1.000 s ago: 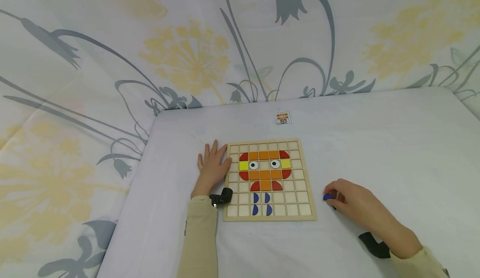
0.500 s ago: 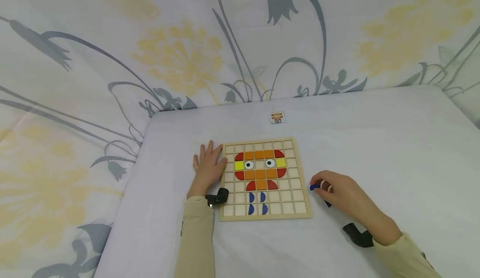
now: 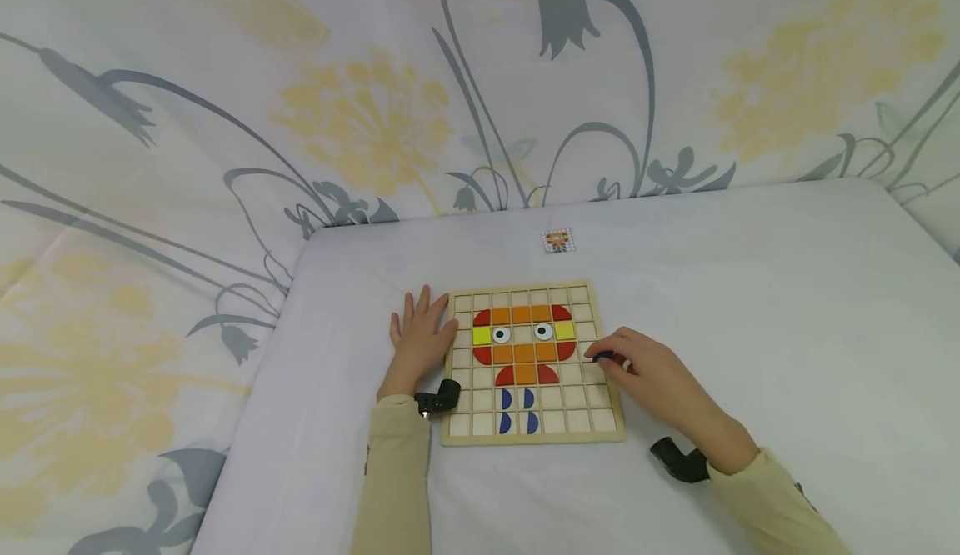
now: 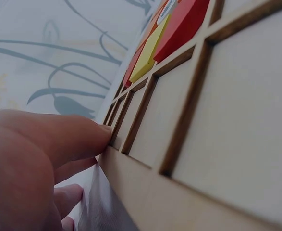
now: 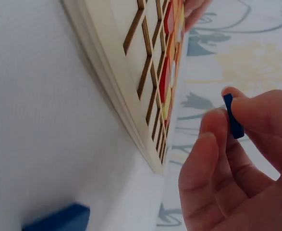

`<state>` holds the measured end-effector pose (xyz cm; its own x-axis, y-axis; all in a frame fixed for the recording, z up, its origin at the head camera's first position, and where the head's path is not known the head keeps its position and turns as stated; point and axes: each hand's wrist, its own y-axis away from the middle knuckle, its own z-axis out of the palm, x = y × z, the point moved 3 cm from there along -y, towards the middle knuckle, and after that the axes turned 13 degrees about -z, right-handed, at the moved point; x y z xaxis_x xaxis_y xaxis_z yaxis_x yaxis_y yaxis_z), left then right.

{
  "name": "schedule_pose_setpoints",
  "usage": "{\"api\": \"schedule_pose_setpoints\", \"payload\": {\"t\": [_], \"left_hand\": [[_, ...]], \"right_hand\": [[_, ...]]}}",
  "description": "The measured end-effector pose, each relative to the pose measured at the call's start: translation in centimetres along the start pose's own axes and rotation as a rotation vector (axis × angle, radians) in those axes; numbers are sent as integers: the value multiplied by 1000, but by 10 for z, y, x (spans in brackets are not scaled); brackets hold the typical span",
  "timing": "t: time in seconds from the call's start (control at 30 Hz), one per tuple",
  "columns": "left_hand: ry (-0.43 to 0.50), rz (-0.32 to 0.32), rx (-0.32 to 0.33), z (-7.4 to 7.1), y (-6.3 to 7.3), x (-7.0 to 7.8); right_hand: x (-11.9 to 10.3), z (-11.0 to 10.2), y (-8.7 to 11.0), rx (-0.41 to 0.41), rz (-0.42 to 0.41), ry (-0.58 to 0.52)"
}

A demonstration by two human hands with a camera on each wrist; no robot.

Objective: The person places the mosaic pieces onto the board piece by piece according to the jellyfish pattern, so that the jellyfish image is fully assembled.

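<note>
A square wooden grid board [image 3: 532,439] lies on the white-covered table. Red, orange and yellow tiles, two eye discs and several blue half-round tiles [image 3: 532,422] sit in its cells. My left hand [image 3: 420,342] rests at the board's left edge, fingers spread; in the left wrist view its thumb [image 4: 83,137] touches the frame. Over the board's right edge, my right hand [image 3: 660,380] pinches a small blue tile [image 5: 233,117] between thumb and fingertips. That tile's full outline is partly covered by the fingers.
Another blue tile [image 5: 61,219] lies on the table right of the board, hidden from the head view. Beyond the board lies a small picture card [image 3: 558,241] with a similar pattern. A flower-patterned cloth [image 3: 495,80] hangs behind the table.
My right hand has moved left and farther forward, from the table beside the board to over its right edge, carrying the blue tile. The left hand stays at the board's edge.
</note>
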<state>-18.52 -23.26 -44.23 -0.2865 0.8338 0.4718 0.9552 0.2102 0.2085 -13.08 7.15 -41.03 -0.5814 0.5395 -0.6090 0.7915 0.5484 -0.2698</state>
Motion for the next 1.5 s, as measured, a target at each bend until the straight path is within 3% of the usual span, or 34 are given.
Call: {"api": "schedule_pose_setpoints", "payload": {"t": [0.33,0.47,0.77,1.03,1.33,1.5], "left_hand": [[-25,0,-17,6,1,-2],[-31,-2,-20,9,1,-3],[-2,8,-1,9,3,-1],[-3,7,-1,9,2,-2],[4,6,4,4,0,-1],[10,8,2,2,-1,-1]], "right_hand": [[11,20,3,39,222,-162],[14,26,8,38,259,-242],[3,38,7,-50,215,-357],[-3,46,5,-97,229,-257],[-12,48,-4,-84,125,-215],[-14,50,-9,-74,117,-197]]}}
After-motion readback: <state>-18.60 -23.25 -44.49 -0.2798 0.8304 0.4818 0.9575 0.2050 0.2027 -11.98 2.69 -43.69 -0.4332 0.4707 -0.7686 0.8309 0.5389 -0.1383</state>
